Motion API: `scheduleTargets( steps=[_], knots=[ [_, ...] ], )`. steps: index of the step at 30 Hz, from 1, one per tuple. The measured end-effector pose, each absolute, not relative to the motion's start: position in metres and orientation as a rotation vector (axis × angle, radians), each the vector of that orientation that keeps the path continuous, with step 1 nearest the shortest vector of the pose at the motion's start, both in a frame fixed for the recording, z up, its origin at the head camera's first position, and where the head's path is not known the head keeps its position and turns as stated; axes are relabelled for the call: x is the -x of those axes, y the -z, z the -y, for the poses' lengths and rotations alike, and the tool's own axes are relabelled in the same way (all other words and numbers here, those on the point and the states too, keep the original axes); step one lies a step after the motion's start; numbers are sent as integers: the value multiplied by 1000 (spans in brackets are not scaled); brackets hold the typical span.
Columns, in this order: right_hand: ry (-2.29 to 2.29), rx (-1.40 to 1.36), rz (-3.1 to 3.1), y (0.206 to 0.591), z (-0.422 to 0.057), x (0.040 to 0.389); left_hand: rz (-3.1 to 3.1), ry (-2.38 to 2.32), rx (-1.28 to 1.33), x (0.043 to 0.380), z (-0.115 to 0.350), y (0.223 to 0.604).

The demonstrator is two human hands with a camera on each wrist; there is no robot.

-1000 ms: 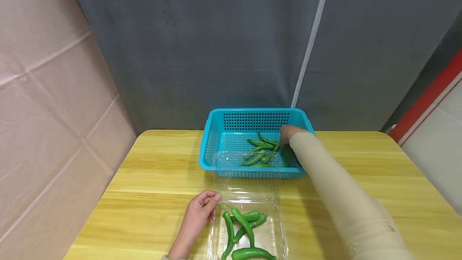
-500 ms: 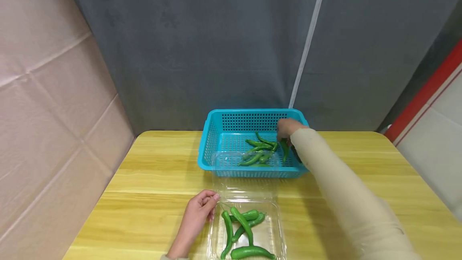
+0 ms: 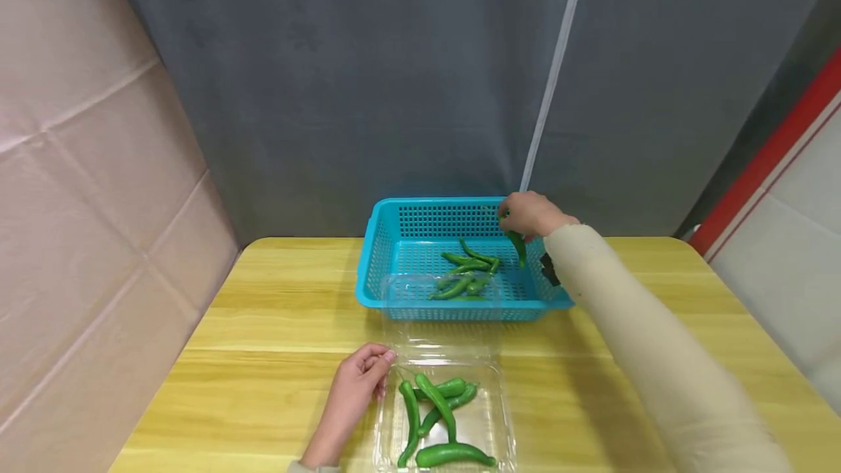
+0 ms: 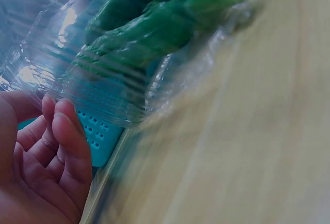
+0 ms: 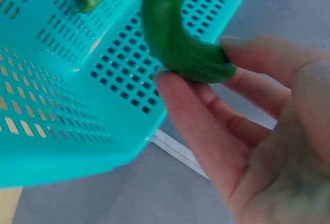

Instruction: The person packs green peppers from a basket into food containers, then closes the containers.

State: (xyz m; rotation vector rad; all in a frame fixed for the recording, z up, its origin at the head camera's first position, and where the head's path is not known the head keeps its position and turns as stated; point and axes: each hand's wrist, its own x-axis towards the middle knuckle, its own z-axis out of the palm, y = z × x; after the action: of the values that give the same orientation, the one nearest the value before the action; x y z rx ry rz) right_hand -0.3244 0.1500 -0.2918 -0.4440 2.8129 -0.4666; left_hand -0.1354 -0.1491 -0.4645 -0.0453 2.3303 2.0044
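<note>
My right hand (image 3: 534,214) pinches a curved green chili pepper (image 3: 517,245) above the right back part of a blue perforated basket (image 3: 363,268). In the right wrist view, thumb and fingers grip one end of that pepper (image 5: 167,33), and the rest hangs over the basket (image 5: 62,157). Several green peppers (image 3: 482,265) lie in the basket. Before it stands a clear plastic clamshell box (image 3: 476,418), lid opened back over the basket's front rim, holding several peppers (image 3: 453,454). My left hand (image 3: 351,393) pinches the box's left edge near the hinge.
All of this rests on a wooden table (image 3: 276,312). A grey curtain (image 3: 368,93) hangs directly behind the basket. A pale pink covered wall (image 3: 98,239) runs along the left. Over the front right reaches the right sleeve (image 3: 657,356).
The right hand has lifted a pepper up from the basket's right side, moving upward and slightly left. The left hand stays at the box edge. The view has shifted slightly.
</note>
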Motion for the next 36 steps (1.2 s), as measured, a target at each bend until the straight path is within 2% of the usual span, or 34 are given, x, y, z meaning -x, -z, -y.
scheduleTargets(
  steps=[20, 28, 36],
  knots=[
    [189, 851, -3080, 240, -115, 270, -2304, -2035, 30, 140, 147, 462],
    [124, 1070, -3162, 240, -102, 233, -2306, -2036, 20, 142, 147, 465],
    [115, 1300, -3138, 256, -89, 199, -2316, -2033, 10, 142, 148, 463]
  ],
)
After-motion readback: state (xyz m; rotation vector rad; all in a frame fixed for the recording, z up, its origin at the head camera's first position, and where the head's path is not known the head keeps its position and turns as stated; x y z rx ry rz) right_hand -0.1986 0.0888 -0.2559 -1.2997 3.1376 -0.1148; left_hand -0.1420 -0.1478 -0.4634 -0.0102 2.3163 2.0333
